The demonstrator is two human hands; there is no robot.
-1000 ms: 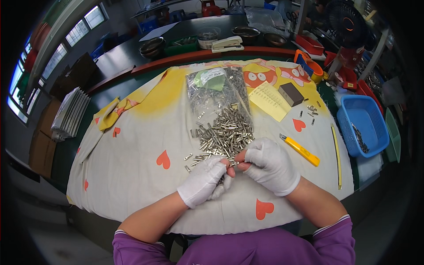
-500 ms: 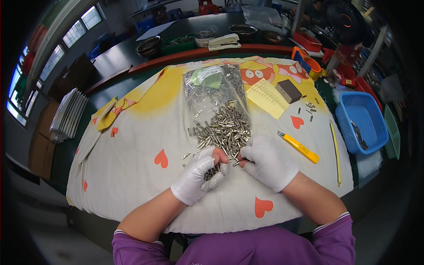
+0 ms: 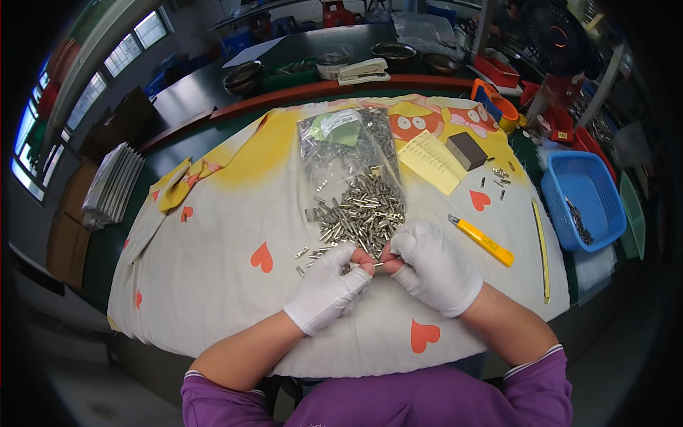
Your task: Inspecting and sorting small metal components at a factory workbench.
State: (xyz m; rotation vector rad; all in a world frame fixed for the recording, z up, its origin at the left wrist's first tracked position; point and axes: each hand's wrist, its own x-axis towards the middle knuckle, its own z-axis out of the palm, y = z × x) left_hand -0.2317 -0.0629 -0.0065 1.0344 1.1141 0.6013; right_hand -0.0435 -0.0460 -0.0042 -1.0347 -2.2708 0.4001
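Cloth (image 3: 213, 299) under bag (image 3: 331, 167) of metal pieces (image 3: 371, 193)

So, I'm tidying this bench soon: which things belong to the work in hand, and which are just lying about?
Seemingly in use:
left hand and right hand
small metal piece at their fingertips
pile of metal pieces
clear plastic bag

Apparently just lying about:
yellow cutter
dark block
yellow paper
yellow strip
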